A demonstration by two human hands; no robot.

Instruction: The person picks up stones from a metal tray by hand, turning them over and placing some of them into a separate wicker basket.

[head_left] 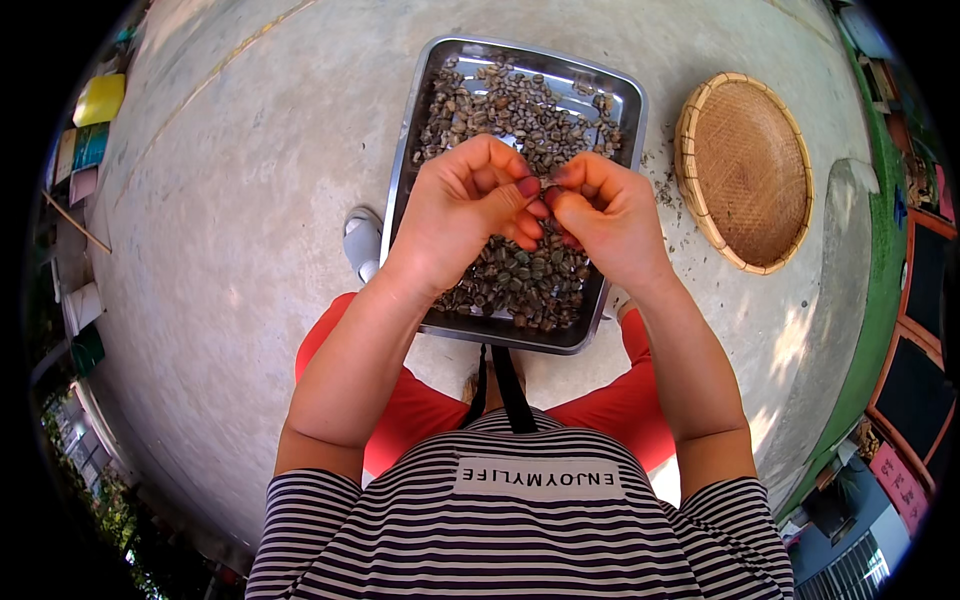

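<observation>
A rectangular metal tray (pixel 397 180) lies before me, slightly askew. Many small, rounded, ridged brown pieces, like seeds or dried pods (pixel 517 281), are spread across it. Over its middle my left hand (pixel 472 199) and my right hand (pixel 611 214) meet at the fingertips. Between them is a small piece (pixel 545 182), pinched by thumb and fingers of both hands and partly hidden by them. The fingertips of both hands are stained dark. Some bare, shiny tray bottom shows near the far end.
A round woven bamboo basket (pixel 750 172) stands on the concrete floor (pixel 247 187) right of the tray, with dark crumbs (pixel 666 191) scattered between them. A grey shoe (pixel 362 241) is by the tray's left side. Black straps (pixel 511 390) hang at the near edge.
</observation>
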